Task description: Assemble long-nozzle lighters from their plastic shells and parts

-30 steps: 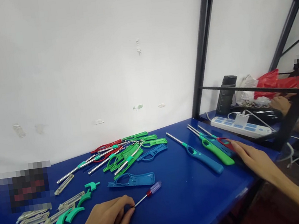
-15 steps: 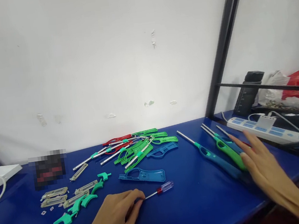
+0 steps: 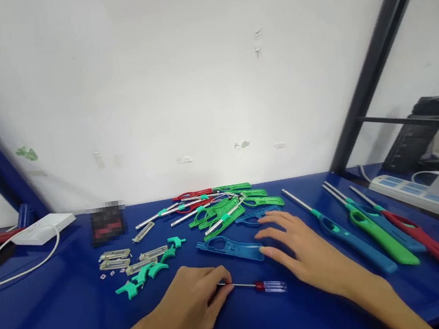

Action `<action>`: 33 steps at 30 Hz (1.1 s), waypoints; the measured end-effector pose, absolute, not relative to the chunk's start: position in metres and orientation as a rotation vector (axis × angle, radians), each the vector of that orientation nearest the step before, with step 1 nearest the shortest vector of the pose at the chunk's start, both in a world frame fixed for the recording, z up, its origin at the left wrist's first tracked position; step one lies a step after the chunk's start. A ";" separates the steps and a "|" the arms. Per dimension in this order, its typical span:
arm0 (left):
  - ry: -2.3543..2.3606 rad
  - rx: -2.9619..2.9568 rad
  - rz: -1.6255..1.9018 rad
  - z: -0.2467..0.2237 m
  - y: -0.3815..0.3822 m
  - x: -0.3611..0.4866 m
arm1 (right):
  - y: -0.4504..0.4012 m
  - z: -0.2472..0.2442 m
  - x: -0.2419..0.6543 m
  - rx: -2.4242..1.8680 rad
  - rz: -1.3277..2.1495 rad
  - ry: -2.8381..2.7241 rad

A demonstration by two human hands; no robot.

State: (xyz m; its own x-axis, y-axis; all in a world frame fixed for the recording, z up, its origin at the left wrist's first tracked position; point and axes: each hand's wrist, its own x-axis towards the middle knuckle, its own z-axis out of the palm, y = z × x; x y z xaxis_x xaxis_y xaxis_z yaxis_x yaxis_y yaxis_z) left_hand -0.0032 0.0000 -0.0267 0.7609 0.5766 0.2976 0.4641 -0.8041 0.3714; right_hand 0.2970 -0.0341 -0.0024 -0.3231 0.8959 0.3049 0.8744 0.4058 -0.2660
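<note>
My left hand (image 3: 197, 302) pinches the metal shaft of a screwdriver (image 3: 271, 286), whose clear purple and red handle points right. Beside the right end of a blue casing half (image 3: 234, 247), my right hand (image 3: 298, 243) has its fingers apart, with the thumb tip at the casing's edge. Another blue casing half (image 3: 250, 216) lies just behind, partly covered by the fingers. Green casing halves (image 3: 220, 213) and metal rods are heaped farther back. Several teal triggers (image 3: 140, 274) and clear tanks (image 3: 114, 263) lie to the left.
Whole lighters in blue (image 3: 355, 241), green (image 3: 386, 237) and red (image 3: 432, 243) lie at the right, before a white power strip (image 3: 426, 199). A white box (image 3: 44, 229) with a cable stands at the left, a dark blurred item (image 3: 107, 224) near the wall.
The view has turned left. My right hand has moved left from the whole lighters to the blue casing half. My left hand still pinches the screwdriver shaft.
</note>
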 end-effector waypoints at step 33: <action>1.012 2.712 0.489 -0.021 0.014 -0.010 | -0.012 -0.003 0.346 -1.637 0.484 -2.153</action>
State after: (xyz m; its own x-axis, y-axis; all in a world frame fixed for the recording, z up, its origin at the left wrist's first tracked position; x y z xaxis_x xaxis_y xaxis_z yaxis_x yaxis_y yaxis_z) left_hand -0.0099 0.0136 -0.0211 0.7099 0.6643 0.2341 0.5960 -0.7437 0.3029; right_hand 0.3464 -0.0122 -0.0029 -0.2409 0.9655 0.0990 0.8302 0.2578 -0.4942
